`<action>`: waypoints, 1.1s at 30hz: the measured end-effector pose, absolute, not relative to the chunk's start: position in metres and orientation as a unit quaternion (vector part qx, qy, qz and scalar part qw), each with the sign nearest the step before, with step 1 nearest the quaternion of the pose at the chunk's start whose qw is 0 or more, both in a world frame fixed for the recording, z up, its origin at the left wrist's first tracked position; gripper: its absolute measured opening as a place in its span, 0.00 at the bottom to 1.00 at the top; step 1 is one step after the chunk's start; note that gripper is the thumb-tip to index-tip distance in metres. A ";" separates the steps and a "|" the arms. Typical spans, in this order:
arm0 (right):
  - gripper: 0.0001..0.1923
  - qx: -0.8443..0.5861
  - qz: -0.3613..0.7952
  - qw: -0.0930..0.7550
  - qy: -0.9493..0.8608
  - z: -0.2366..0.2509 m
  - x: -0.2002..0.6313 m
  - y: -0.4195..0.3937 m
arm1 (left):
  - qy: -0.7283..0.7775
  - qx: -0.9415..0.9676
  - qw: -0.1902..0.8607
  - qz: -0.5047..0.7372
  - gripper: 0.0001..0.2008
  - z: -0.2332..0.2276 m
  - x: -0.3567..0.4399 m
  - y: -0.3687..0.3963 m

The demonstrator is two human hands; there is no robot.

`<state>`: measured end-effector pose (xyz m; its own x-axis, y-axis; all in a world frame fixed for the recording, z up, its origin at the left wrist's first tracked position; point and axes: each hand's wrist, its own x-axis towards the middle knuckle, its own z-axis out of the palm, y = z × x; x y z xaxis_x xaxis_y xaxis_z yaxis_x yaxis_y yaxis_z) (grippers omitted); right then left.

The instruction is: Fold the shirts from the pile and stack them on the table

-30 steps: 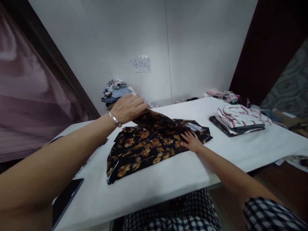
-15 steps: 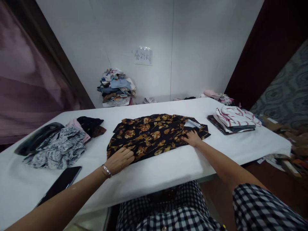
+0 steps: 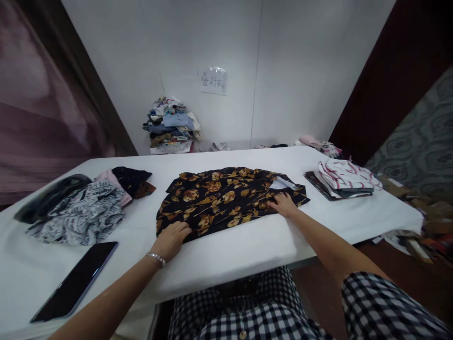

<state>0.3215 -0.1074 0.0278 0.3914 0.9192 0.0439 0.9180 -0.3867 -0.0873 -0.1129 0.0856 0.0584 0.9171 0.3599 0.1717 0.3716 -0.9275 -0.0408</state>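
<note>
Left hand (image 3: 172,240) on shirt (image 3: 226,198), fingers curled, cannot tell if gripping. Right hand (image 3: 285,205) on shirt, fingers spread, collar (image 3: 282,183) just beyond them, stack (image 3: 348,175) to their right.

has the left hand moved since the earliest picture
Yes: the left hand came down, away from the wall sign, toward the table's near edge.

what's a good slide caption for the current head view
Left hand and right hand on a dark floral garment lying on a white-covered table between crumpled clothes and a folded stack.
</note>
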 end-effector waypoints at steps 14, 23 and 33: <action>0.19 -0.810 -0.060 0.215 -0.543 0.049 0.326 -0.142 | -0.213 -0.966 0.013 -0.144 0.16 0.043 -0.115 0.097; 0.21 -0.838 -0.078 0.167 -0.513 0.039 0.349 -0.133 | -0.288 -0.954 0.000 -0.077 0.17 0.053 -0.112 0.090; 0.16 -0.826 -0.082 0.200 -0.521 0.022 0.342 -0.161 | -0.316 -0.948 0.008 -0.046 0.18 0.051 -0.116 0.093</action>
<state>0.3419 -0.1611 0.0221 0.4447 0.8273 0.3432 0.8927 -0.3784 -0.2447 -0.1160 0.0932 0.0515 0.7967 0.5974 0.0920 0.5989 -0.8007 0.0137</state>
